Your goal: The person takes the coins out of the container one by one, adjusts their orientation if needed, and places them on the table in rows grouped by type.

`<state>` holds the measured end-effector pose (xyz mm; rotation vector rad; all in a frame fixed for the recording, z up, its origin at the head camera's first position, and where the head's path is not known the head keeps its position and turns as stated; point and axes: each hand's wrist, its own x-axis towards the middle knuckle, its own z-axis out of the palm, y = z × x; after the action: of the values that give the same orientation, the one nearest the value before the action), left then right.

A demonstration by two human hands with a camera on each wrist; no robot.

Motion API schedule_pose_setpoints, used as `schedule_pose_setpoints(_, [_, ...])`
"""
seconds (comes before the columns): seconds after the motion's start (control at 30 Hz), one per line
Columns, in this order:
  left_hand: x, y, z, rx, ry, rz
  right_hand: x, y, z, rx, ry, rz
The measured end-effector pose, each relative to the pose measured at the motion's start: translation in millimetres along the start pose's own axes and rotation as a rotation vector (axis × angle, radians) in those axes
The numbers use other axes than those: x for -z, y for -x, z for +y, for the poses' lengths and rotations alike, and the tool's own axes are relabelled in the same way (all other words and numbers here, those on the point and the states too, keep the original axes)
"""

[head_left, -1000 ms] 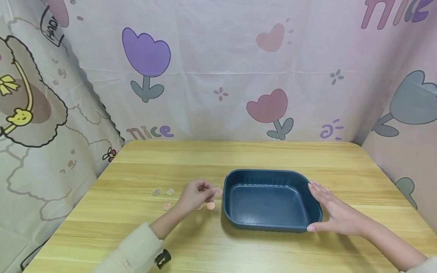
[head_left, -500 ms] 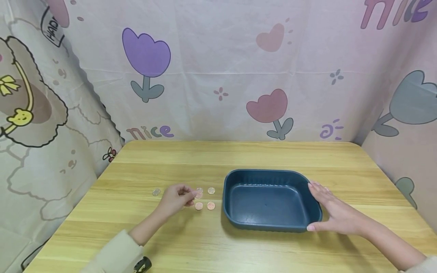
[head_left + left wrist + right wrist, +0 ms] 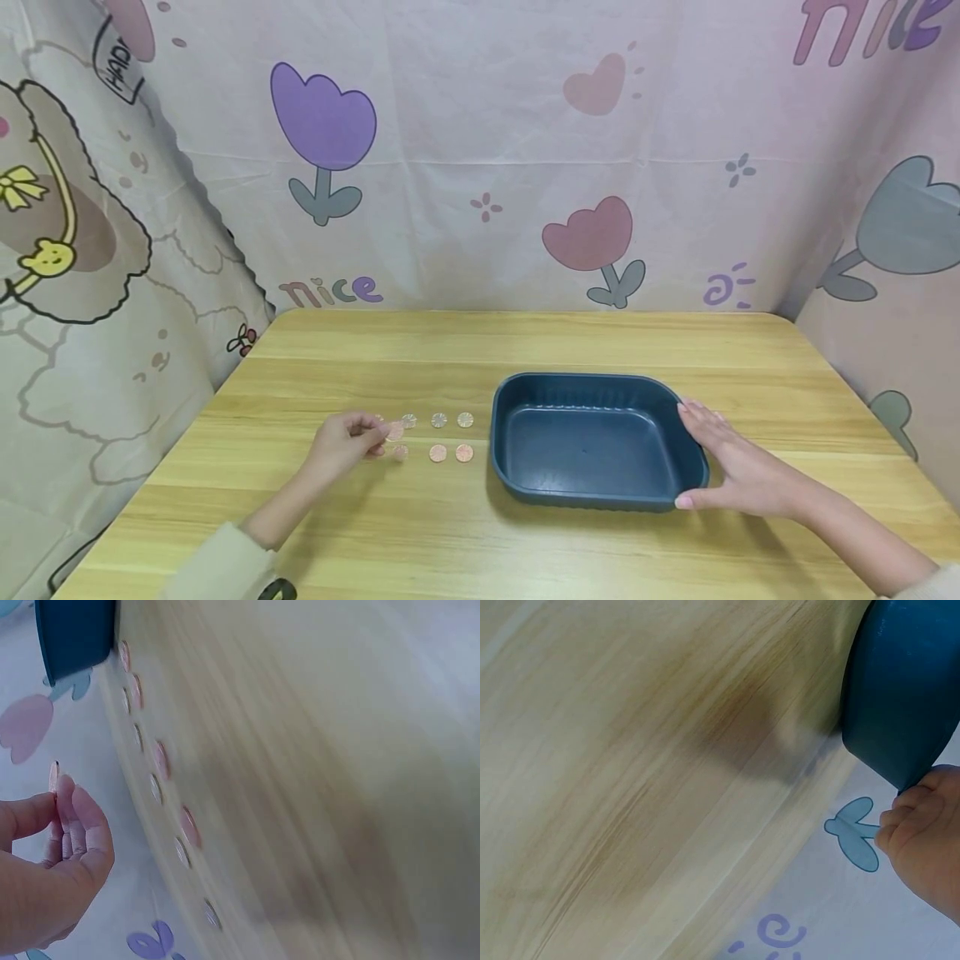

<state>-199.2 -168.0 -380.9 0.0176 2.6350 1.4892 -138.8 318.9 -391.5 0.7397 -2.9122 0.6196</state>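
My left hand (image 3: 341,446) pinches a copper-coloured coin (image 3: 53,777) between thumb and fingertips, raised above the table. Beneath and to the right of it, several coins lie flat in two rows. Silvery coins, such as this silver coin (image 3: 438,420), form the far row; copper coins, such as this copper coin (image 3: 437,452), form the near row. Some coins at the left end are partly hidden by the hand. My right hand (image 3: 738,467) holds the right end of a dark blue rectangular plastic bin (image 3: 585,502), fingers at the far corner and thumb at the near corner.
The wooden table (image 3: 525,558) carries the bin right of the coins; no contents show inside it. A patterned curtain (image 3: 465,108) hangs behind the table's back edge and along both sides.
My left hand has moved left along the coins, pinching a copper coin, and coins it covered now show behind it. The right hand and bin have stayed still.
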Motion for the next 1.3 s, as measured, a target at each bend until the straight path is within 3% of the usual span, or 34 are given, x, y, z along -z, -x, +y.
schedule_pose_setpoints(0.33, [27.5, 4.5, -28.0, 0.037, -0.079, 0.033, -1.2, 1.0, 1.1, 0.002, 0.003, 0.01])
schedule_pose_setpoints(0.57, [46.3, 1.2, -52.1, 0.134, -0.09, 0.047, -0.5, 0.9, 0.4, -0.003, 0.001, 0.003])
schedule_pose_setpoints(0.67, [52.0, -0.1, -58.4, 0.162, -0.104, 0.025, -0.3, 0.6, 0.0, 0.0, 0.004, 0.002])
schedule_pose_setpoints(0.9, [53.9, -3.3, -61.6, 0.166, -0.162, -0.028, 0.0, 0.6, -0.2, 0.003, 0.009, 0.007])
schedule_pose_setpoints(1.03, [53.0, -6.6, -61.2, 0.125, -0.237, -0.014, -0.2, 0.8, 0.3, -0.001, 0.007, 0.011])
schedule_pose_setpoints(1.3, [48.9, -8.4, -60.6, 0.11, -0.307, 0.029, -2.2, 1.5, 1.2, -0.022, -0.019, 0.0])
